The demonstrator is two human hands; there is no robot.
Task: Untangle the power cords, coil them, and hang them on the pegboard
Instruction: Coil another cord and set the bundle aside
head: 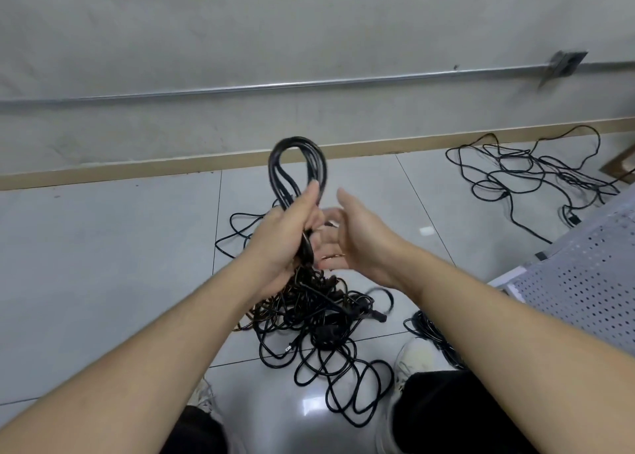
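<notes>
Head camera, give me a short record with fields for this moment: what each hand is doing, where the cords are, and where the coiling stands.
left hand: the left hand grips a bundle of black cord loops held upright
right hand: the right hand is open beside the bundle, fingers relaxed, gripping nothing
floor pile: a tangled pile of cords lies on the tiled floor under the hands
second tangle: loose cords lie by the wall at the right
perforated panel: a white panel shows at the right edge
coiling: one bundle gathered, not yet hung
</notes>
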